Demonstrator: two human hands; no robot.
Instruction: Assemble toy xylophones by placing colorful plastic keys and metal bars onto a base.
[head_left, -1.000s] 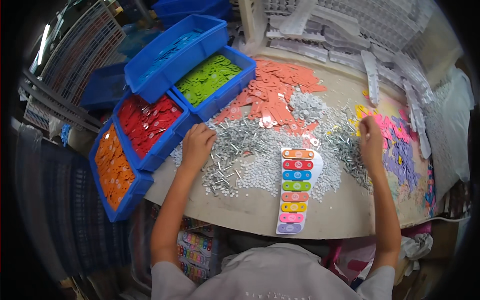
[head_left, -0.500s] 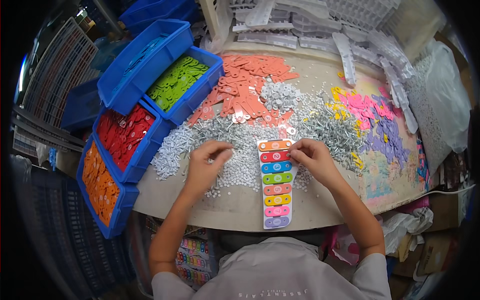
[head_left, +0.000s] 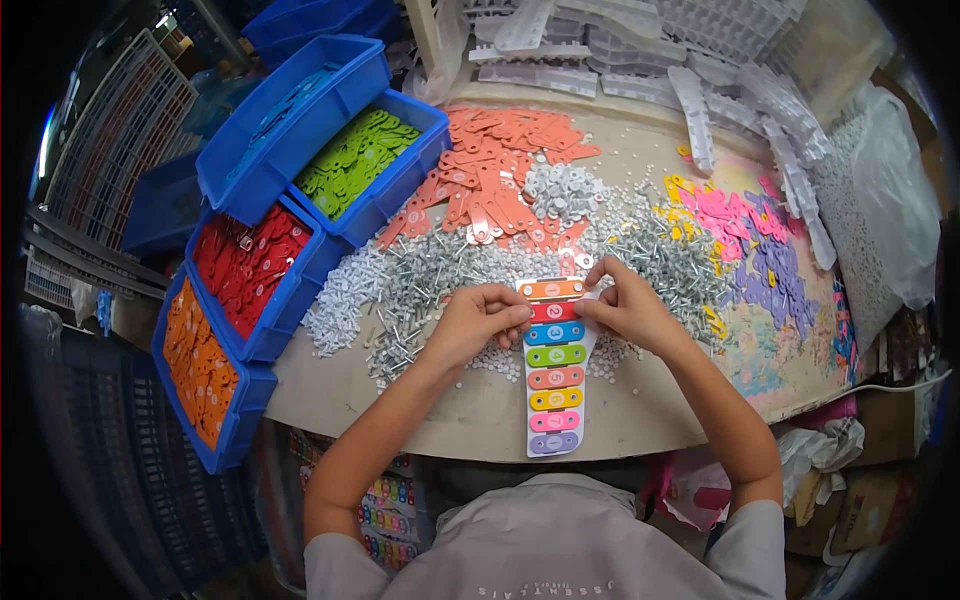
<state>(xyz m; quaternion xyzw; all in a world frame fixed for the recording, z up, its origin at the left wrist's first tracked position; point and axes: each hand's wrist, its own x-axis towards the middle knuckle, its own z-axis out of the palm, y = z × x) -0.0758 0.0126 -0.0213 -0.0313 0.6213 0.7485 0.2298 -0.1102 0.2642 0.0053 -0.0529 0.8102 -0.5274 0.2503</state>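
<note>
A toy xylophone (head_left: 555,378) lies upright on the table before me, its white base carrying a column of coloured bars. White caps show at both ends of the orange bar (head_left: 550,289); several lower bars have grey metallic dots at their ends. My left hand (head_left: 480,318) is closed in a pinch at the left end of the red bar (head_left: 553,312); what its fingertips hold is too small to make out. At that bar's right end rests the thumb of my right hand (head_left: 628,308), with the index finger raised apart from it and a gap between them.
Heaps of metal pins (head_left: 425,270), white pegs (head_left: 345,300) and salmon bars (head_left: 500,160) lie beyond my hands. Pink bars (head_left: 720,215) and purple bars (head_left: 775,275) are at right. Blue bins (head_left: 345,235) stand at left, and white plastic frames (head_left: 690,110) line the back.
My left hand has moved right, from above the loose parts to the red bar's left end. The right index finger has lifted away from the thumb. The xylophone has barely moved.
</note>
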